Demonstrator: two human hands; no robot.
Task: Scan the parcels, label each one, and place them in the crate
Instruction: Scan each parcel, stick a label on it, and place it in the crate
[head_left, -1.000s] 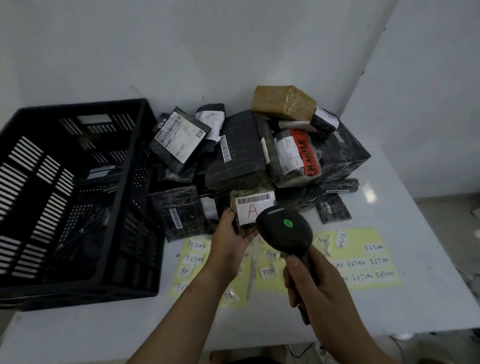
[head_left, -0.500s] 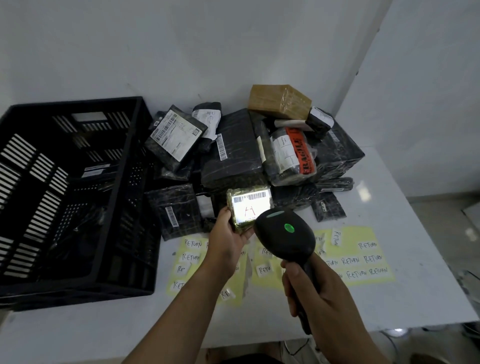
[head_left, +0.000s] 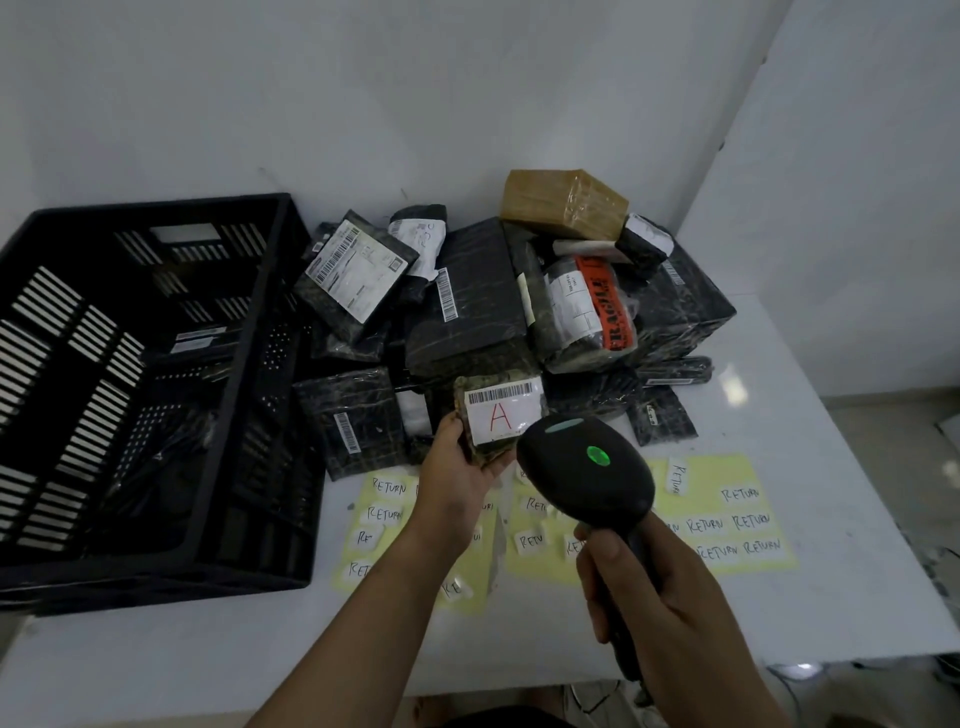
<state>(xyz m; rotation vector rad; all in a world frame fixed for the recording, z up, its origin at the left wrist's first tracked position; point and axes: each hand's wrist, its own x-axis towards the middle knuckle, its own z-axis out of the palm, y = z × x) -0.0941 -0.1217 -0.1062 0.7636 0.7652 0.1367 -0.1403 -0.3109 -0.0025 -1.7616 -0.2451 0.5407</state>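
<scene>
Two hands share this step. The left hand (head_left: 457, 467) grips a small wrapped parcel (head_left: 501, 415) by its lower left corner and holds it raised at the front of the parcel pile (head_left: 467, 301), to the right of the black crate (head_left: 280, 364). The right hand (head_left: 660, 597) is clenched round the handle of the scanner (head_left: 587, 467), whose head sits just below the parcel's white label and shows a green lamp.

To scan well, the person should keep their fingers off the barcode strip, face the label squarely to the scanner and hold both steady. The head looks close, so backing it off a little would probably let the beam span the whole code.

Half a second ago the label was washed out by bright light. Now that glare is gone and the red A reads plainly, so the read has probably registered. Next come the RETURN label sheets (head_left: 727, 499), lying just below.
</scene>
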